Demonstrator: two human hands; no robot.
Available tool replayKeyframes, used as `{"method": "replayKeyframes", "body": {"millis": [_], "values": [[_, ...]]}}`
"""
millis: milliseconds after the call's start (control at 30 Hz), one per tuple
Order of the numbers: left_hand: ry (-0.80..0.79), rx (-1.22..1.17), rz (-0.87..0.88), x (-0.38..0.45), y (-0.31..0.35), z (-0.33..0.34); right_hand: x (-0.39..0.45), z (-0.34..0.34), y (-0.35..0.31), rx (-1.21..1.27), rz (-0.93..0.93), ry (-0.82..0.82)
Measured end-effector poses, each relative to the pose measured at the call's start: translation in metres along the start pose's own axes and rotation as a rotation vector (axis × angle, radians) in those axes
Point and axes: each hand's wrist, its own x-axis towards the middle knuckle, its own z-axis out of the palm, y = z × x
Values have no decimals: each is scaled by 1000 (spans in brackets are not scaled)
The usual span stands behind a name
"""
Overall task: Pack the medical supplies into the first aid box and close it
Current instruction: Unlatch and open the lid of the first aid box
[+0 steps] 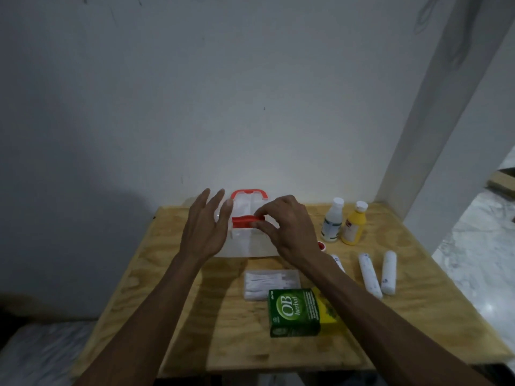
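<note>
Right hand (287, 227) pinching red latch (246, 220); left hand (204, 227) splayed.

Right hand (287, 229) pinching red front latch (245, 221) of translucent white plastic first aid box (245, 246) near plywood table's (172, 316) far edge; left hand (204, 229) spread open beside it.

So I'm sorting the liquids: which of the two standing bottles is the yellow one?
The yellow bottle, white-capped, stands nearer the table's right edge; the white bottle beside it is closer to the first aid box.
</note>
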Motion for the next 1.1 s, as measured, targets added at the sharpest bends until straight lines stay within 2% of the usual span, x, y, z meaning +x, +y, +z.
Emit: {"method": "replayKeyframes", "body": {"millis": [167, 567, 900, 1100], "values": [[91, -135, -81, -11, 5, 0, 10, -4, -1, 61, 23, -24], [147, -273, -190, -25, 6, 16, -3, 10, 6, 230, -20, -97], [169, -355, -241, -28, 12, 16, 0, 5, 3, 281, -60, -6], [176, -356, -251, -29, 10, 16, 37, -11, -1, 289, -22, 109]]}}
